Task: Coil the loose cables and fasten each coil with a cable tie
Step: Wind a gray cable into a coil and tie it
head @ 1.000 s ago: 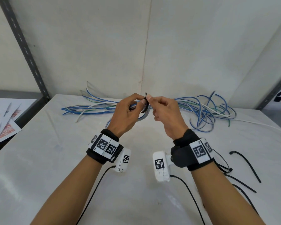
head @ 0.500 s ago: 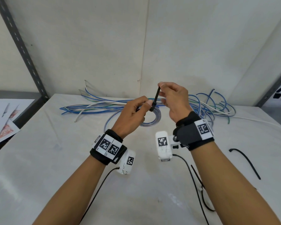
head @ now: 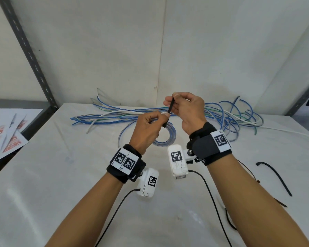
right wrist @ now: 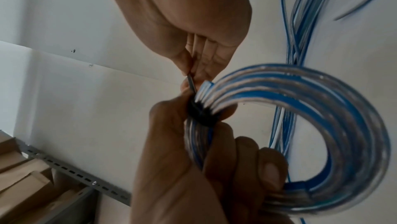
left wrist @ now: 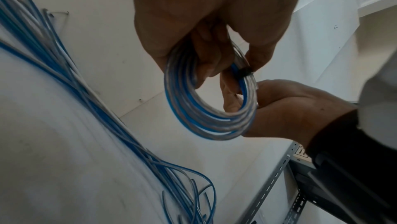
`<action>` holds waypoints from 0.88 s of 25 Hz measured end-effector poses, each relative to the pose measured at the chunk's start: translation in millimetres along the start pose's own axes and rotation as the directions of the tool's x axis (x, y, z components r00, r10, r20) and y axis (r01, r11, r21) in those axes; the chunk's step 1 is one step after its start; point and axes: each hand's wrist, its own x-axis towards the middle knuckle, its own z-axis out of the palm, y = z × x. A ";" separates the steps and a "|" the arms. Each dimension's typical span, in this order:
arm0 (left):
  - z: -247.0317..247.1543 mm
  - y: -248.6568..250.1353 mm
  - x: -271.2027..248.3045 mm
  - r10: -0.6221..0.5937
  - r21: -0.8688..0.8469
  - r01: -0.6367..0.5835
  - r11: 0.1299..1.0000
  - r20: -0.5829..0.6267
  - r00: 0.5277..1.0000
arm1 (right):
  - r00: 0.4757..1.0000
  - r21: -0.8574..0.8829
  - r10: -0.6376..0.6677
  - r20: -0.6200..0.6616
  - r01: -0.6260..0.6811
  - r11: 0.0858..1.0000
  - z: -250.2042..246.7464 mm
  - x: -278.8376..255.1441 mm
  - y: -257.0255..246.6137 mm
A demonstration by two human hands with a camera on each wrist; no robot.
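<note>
The left hand point(head: 146, 130) keeps its grip curled round the round coil of glossy blue-and-clear plastic cable point(right wrist: 322, 125), held above the white desk point(head: 61, 175), while just above that grip the right hand point(head: 185, 111) pinches the stiff tail of the thin black plastic cable tie point(head: 170, 108) already banded round the strands. The cinching step looks nearly done; next, I judge, one firm pull along the tail. Beyond the grip, loose blue, white and green cables point(head: 230, 118) sprawl; spare black ties point(head: 275, 177) lie off to its right.
</note>
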 end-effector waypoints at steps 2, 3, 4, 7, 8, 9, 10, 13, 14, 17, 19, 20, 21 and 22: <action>-2.5 -3.8 -0.8 -0.007 0.020 0.007 1.000 -0.004 1.000 | 0.999 0.013 0.045 0.007 -0.046 0.999 0.4 -0.5 3.8; -5.6 -5.1 -1.0 -0.005 0.038 0.005 0.999 -0.011 1.000 | 0.998 0.011 0.064 0.013 -0.064 0.998 3.2 -1.5 5.6; -10.0 -6.7 -2.8 -0.007 0.062 0.008 0.998 -0.016 1.000 | 0.997 -0.003 0.073 0.028 -0.073 0.997 5.7 -3.6 6.9; -42.2 -16.7 -14.2 0.011 0.152 -0.010 0.988 -0.008 1.000 | 0.977 -0.153 0.068 0.203 -0.037 0.987 18.2 -10.9 6.2; -61.5 -18.5 -20.7 0.031 0.191 -0.029 0.981 -0.008 0.999 | 0.954 -0.227 0.071 0.292 -0.003 0.974 26.9 -15.9 6.5; -84.7 -20.2 -26.8 0.048 0.255 -0.045 0.966 -0.008 0.999 | 0.924 -0.291 0.080 0.374 0.035 0.956 37.0 -21.8 8.5; -111.9 -21.6 -34.0 0.064 0.349 -0.054 0.935 -0.018 0.998 | 0.892 -0.331 0.093 0.442 0.066 0.941 50.4 -29.3 14.2; -190.4 -17.4 -51.2 0.002 0.624 0.042 0.780 -0.070 0.998 | 0.818 -0.387 0.071 0.570 0.192 0.902 95.0 -50.8 48.1; -212.2 -13.8 -55.2 -0.068 0.691 0.090 0.717 -0.060 0.996 | 0.782 -0.401 0.059 0.620 0.250 0.881 107.6 -58.2 61.4; -251.2 -3.2 -65.2 -0.255 0.882 0.087 0.464 0.039 0.966 | 0.591 -0.458 0.091 0.802 0.509 0.729 127.8 -79.5 99.0; -256.8 -1.7 -62.9 -0.235 0.879 0.087 0.469 0.030 0.972 | 0.500 -0.489 0.215 0.839 0.521 0.699 125.2 -87.7 109.1; -255.0 -2.1 -59.2 -0.191 0.859 0.094 0.504 0.005 0.982 | 0.460 -0.512 0.292 0.839 0.483 0.711 122.4 -88.0 108.3; -247.9 -0.1 -55.6 -0.152 0.834 0.109 0.541 -0.030 0.988 | 0.435 -0.554 0.376 0.818 0.418 0.720 118.8 -85.3 106.2; -239.0 1.1 -50.8 -0.123 0.817 0.116 0.565 -0.056 0.991 | 0.460 -0.615 0.440 0.771 0.361 0.701 113.9 -78.6 104.8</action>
